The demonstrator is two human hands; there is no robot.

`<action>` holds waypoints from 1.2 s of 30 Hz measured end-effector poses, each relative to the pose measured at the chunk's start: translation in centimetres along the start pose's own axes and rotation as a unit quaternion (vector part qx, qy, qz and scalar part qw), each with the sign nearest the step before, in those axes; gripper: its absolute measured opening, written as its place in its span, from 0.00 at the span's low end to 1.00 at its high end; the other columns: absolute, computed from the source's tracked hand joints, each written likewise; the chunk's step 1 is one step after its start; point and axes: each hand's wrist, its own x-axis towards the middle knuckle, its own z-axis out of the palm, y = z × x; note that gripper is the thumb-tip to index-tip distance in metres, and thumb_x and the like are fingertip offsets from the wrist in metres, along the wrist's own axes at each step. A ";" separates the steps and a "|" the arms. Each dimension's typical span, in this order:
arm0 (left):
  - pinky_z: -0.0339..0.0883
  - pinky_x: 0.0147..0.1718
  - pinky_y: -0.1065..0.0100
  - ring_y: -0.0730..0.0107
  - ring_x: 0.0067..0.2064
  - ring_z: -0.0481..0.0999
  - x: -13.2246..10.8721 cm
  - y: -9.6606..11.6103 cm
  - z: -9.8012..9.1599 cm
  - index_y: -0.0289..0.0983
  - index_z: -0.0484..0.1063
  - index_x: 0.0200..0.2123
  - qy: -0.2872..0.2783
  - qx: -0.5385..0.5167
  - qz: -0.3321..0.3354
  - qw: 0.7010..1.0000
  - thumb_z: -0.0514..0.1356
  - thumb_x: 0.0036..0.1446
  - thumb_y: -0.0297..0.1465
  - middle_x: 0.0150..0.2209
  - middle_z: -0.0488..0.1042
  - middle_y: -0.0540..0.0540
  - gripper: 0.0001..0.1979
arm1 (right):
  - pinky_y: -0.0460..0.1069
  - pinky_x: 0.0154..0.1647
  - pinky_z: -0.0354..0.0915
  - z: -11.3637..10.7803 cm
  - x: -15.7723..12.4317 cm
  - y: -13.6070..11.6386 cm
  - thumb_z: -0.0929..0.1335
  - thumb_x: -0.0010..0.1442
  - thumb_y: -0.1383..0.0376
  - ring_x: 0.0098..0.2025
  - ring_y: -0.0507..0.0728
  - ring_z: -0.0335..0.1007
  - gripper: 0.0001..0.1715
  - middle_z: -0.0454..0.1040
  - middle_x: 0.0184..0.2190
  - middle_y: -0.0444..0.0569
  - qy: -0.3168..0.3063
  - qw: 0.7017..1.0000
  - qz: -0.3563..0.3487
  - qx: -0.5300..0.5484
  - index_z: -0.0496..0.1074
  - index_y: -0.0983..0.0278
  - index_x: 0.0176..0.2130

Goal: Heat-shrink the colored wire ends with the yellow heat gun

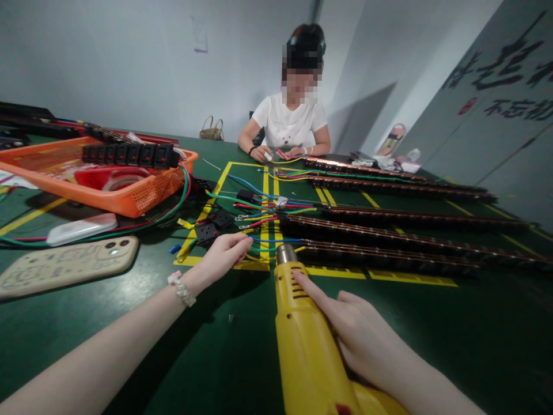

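Note:
My right hand (363, 328) is wrapped around a yellow heat gun (305, 328), with the index finger laid along its vented barrel. The metal nozzle (286, 253) points away from me, close to the wires at the end of the nearest strip. My left hand (227, 252) is closed in a pinch at the end of a blue wire (279, 240); the exact grip is partly hidden by the fingers. A green wire (268, 249) runs just below it. These wires come out of the nearest long dark strip with copper-coloured rails (389, 256). Black sockets (206, 233) lie just beyond my left hand.
Several similar rail strips (415, 218) stretch to the right. An orange basket (142, 196) holding a row of black sockets (129, 155) stands at left, with a phone (73, 265) in front. Across the green table (207, 357) sits a co-worker (287, 124) handling wires.

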 end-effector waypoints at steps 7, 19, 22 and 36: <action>0.49 0.20 0.79 0.83 0.21 0.56 -0.2 0.3 0.0 0.33 0.56 0.21 -0.011 -0.023 0.004 1.000 0.49 0.54 0.40 0.19 0.57 0.53 0.17 | 0.44 0.24 0.47 0.0 0.1 0.1 0.58 0.51 0.75 0.21 0.50 0.54 0.46 0.61 0.19 0.41 0.007 1.000 -0.003 0.000 0.32 0.59 0.64; 0.54 0.25 0.78 0.84 0.24 0.59 0.0 0.4 -0.3 0.32 0.56 0.26 -0.048 -0.074 0.024 0.996 0.50 0.56 0.42 0.23 0.58 0.53 0.17 | 0.42 0.23 0.50 0.1 -0.6 1.2 0.58 0.51 0.76 0.21 0.51 0.57 0.48 0.62 0.19 0.41 0.011 1.000 0.024 -0.016 0.33 0.59 0.64; 0.54 0.26 0.78 0.84 0.24 0.59 0.1 0.2 -0.3 0.33 0.56 0.26 -0.058 -0.092 0.030 0.994 0.50 0.56 0.41 0.23 0.58 0.53 0.17 | 0.42 0.22 0.52 0.1 -1.0 1.8 0.59 0.51 0.76 0.21 0.51 0.58 0.48 0.63 0.19 0.42 0.009 0.999 0.049 -0.011 0.32 0.58 0.64; 0.53 0.23 0.78 0.83 0.23 0.59 0.0 0.1 -0.4 0.33 0.58 0.27 -0.047 -0.046 0.013 0.998 0.51 0.53 0.36 0.21 0.60 0.53 0.11 | 0.43 0.22 0.53 0.1 -0.9 1.8 0.59 0.49 0.78 0.20 0.51 0.57 0.50 0.63 0.19 0.42 0.013 0.999 0.032 0.002 0.31 0.61 0.64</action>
